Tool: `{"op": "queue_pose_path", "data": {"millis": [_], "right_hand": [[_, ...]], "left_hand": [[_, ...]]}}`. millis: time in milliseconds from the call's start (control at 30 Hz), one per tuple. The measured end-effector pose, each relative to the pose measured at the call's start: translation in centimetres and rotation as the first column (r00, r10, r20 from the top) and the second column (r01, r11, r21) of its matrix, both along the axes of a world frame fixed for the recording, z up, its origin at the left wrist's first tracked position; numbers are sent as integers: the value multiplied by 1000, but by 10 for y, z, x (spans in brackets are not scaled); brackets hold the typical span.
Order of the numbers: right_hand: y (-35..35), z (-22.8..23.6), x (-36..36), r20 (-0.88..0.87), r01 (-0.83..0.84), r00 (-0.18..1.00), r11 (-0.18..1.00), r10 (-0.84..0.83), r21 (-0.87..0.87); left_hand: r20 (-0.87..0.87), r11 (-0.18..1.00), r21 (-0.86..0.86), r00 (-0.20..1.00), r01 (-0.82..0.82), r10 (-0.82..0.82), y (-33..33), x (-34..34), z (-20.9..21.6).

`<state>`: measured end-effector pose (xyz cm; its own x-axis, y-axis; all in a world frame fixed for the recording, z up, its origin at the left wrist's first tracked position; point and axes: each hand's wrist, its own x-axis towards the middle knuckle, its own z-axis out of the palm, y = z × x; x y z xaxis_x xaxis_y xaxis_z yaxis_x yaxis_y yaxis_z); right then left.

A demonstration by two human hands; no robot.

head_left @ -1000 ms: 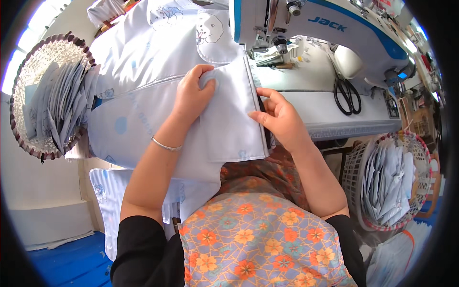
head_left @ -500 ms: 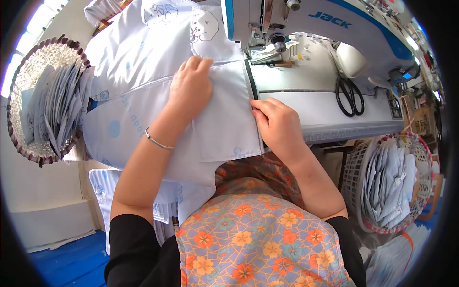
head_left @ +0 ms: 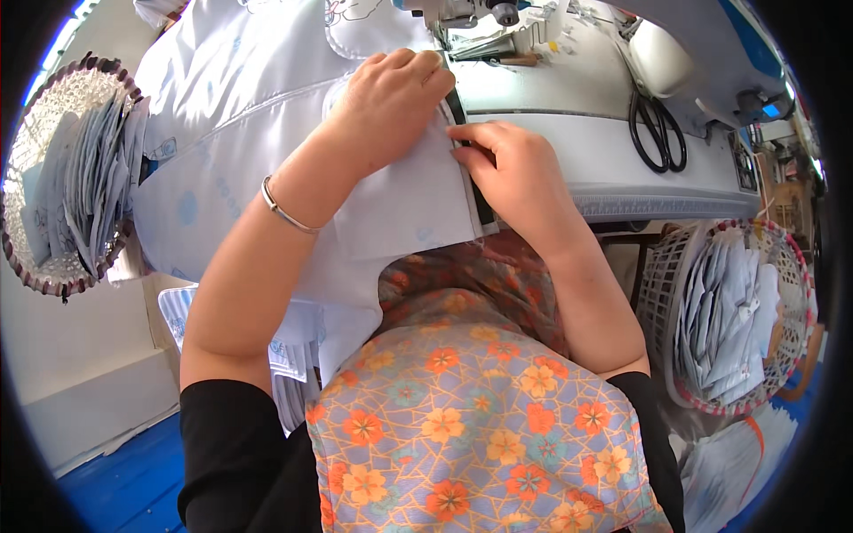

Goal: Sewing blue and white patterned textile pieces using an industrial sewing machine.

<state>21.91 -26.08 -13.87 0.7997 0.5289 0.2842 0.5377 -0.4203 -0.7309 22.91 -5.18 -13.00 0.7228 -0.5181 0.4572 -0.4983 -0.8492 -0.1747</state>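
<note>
A large white printed fabric piece (head_left: 267, 151) with pale blue designs spreads across the sewing machine's table to the left. My left hand (head_left: 386, 107) lies on it just below the presser foot area, palm down, fingers bent and pressed together on the cloth by its right edge. A dark strip (head_left: 482, 200) runs along that edge. My right hand (head_left: 515, 160) is beside the strip, with thumb and forefinger at the cloth's edge, closed on it as far as I can see. The sewing machine (head_left: 453, 11) shows only its lower head at the top.
Black-handled scissors (head_left: 657, 133) lie on the machine bed's right. Stacked cloth pieces fill a basket (head_left: 133, 84) at left and a plastic basket (head_left: 653, 311) at right. Below that sits a tied bundle (head_left: 737, 462). More printed cloth (head_left: 293, 355) hangs under my left forearm.
My left hand has moved right and away from me, to the cloth's edge near the needle area. My right hand stays at the edge. The whole view has shifted, so the machine sits higher.
</note>
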Motion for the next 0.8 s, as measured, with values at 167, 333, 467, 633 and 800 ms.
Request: {"op": "queue_pose_path", "data": {"millis": [167,333,467,633,800], "right_hand": [[1,-1,-2,4,-9,1000,1000,9,25],[0,-1,-12,70,4,998,1000,-4,10],[-3,1,-24,80,20,997,1000,-19,-8],[-2,3,-20,-13,31,999,998,-31,49],[0,5,44,156,41,987,993,-23,-107]], "left_hand": [[-83,995,-25,992,-100,98,-7,-9,-9],[-90,972,-212,993,-100,83,-15,-20,-13],[-135,965,-255,990,-64,30,-16,-28,-11],[-232,945,-312,972,-95,22,-15,-26,-8],[-255,959,-279,967,-59,-14,-13,-18,-4]]}}
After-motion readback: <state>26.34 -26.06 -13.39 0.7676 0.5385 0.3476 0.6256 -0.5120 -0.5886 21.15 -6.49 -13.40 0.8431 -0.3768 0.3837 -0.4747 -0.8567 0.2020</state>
